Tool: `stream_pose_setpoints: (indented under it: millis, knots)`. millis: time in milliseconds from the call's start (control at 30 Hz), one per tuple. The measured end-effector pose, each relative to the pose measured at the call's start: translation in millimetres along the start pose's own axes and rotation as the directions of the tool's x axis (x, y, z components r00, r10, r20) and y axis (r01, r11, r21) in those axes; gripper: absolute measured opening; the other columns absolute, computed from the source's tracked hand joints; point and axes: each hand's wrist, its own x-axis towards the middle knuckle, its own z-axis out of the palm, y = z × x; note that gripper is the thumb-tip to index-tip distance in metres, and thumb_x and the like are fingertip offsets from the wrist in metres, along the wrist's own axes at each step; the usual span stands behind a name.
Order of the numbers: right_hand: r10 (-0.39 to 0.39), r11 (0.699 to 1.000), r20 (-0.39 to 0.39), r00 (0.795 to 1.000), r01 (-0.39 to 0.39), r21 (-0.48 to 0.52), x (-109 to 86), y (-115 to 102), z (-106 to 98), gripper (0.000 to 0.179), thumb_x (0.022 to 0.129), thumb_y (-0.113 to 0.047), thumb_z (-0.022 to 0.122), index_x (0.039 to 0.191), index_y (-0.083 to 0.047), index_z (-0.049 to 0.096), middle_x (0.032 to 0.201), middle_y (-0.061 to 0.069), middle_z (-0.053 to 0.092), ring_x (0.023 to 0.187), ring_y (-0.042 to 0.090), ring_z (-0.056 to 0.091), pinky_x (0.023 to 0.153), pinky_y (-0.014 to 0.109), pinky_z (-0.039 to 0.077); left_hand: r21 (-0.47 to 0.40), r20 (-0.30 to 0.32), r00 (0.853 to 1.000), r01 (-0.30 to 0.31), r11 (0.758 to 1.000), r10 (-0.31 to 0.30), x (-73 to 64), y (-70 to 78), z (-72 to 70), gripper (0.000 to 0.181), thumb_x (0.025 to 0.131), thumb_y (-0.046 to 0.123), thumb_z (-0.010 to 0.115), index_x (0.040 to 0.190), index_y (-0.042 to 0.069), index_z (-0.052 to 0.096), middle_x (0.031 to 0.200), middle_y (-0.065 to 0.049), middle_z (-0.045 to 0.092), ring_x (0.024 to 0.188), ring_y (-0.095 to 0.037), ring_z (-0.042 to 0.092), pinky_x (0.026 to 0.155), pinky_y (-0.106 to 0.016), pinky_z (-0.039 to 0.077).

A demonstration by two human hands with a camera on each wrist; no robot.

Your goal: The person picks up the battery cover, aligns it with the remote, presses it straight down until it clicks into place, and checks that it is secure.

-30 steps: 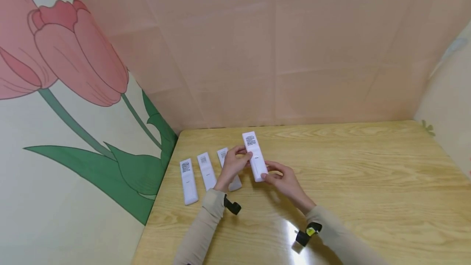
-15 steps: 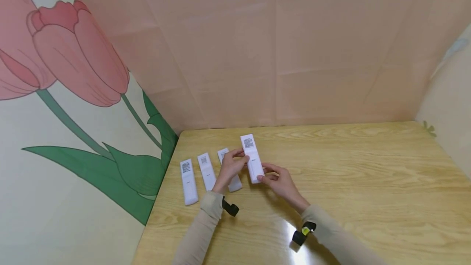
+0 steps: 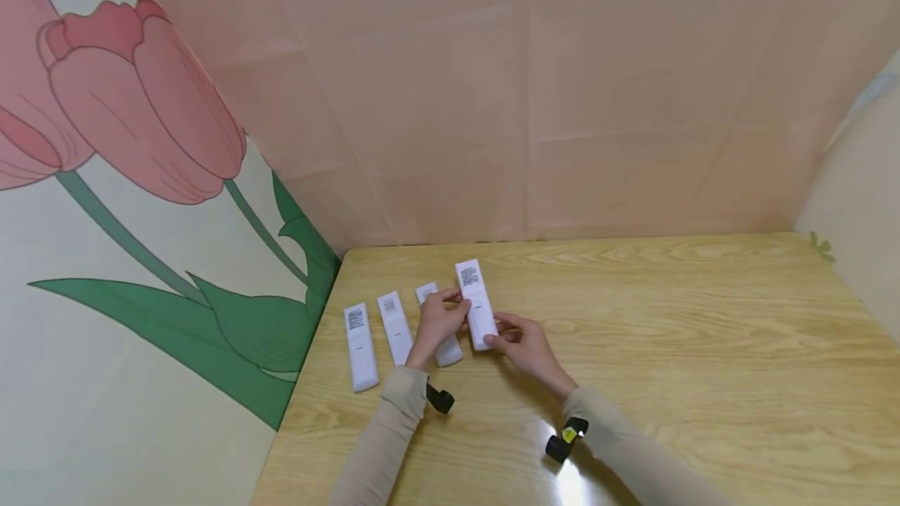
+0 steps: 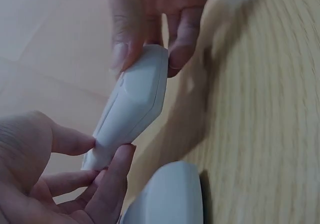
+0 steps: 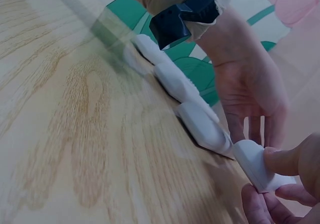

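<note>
A white remote control [image 3: 480,317], its labelled back facing up, is held above the table by both hands. My left hand [image 3: 436,326] pinches its left edge near the middle between thumb and fingers. At the lower end, the right hand [image 3: 529,351] grips it, thumb on top. From the side in the left wrist view, the remote [image 4: 142,92] is tilted and clear of the wood. Another white remote [image 3: 450,351] lies on the table just left of it, partly hidden behind my left hand.
Two more white remotes, one in the middle [image 3: 395,326] and one at the far left [image 3: 362,354], lie label side up in a row on the wooden table [image 3: 668,350]. A tulip-painted wall [image 3: 155,256] borders the left, a pinkish cloth [image 3: 457,100] the back.
Both hands have carried the remote a little to the left and slightly nearer, beside the row. The remotes on the table have not moved.
</note>
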Motion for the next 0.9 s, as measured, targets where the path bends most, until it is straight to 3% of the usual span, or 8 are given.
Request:
stream_pose_setpoints:
  millis: [200,400,567,900]
  knots:
    - [-0.029,0.999,0.003,1.0,0.029,-0.017,2.6,3,6,0.048,0.092,-0.003,0.082,0.137,0.007,0.067,0.104,0.02,0.076,0.086,0.024,0.073,0.07,0.022,0.056,0.115,-0.008,0.998,-0.058,0.992,0.059,-1.1,-1.8,-1.1,0.041,0.099,0.013,0.072,0.138,-0.001,0.069,0.122,-0.017,0.073,0.074,-0.016,0.073,0.068,-0.033,0.066]
    - [-0.057,0.997,-0.001,0.998,0.056,-0.056,3.9,3,10,0.047,0.091,-0.002,0.082,0.135,0.008,0.068,0.103,0.019,0.077,0.085,0.023,0.073,0.071,0.022,0.057,0.256,-0.024,0.992,-0.114,0.96,0.125,-1.0,-2.8,-2.7,0.033,0.097,0.014,0.072,0.127,0.002,0.076,0.114,-0.016,0.077,0.075,-0.014,0.071,0.065,-0.025,0.06]
    - [-0.119,0.989,-0.008,0.993,0.118,-0.091,5.0,5,13,0.046,0.09,0.0,0.083,0.132,0.011,0.068,0.102,0.02,0.077,0.085,0.023,0.072,0.073,0.022,0.058,0.285,-0.02,0.988,-0.141,0.948,0.153,0.0,-4.2,-3.3,0.027,0.096,0.012,0.073,0.119,0.0,0.079,0.108,-0.015,0.078,0.079,-0.016,0.072,0.067,-0.026,0.061]
    - [-0.162,0.978,0.003,0.987,0.161,-0.136,5.9,6,17,0.045,0.088,0.0,0.083,0.129,0.014,0.068,0.099,0.02,0.075,0.082,0.022,0.069,0.071,0.022,0.057,0.328,-0.019,0.992,-0.114,0.938,0.127,2.3,-8.7,-4.0,0.029,0.095,0.013,0.075,0.121,0.0,0.078,0.109,-0.014,0.08,0.087,-0.018,0.071,0.073,-0.028,0.06]
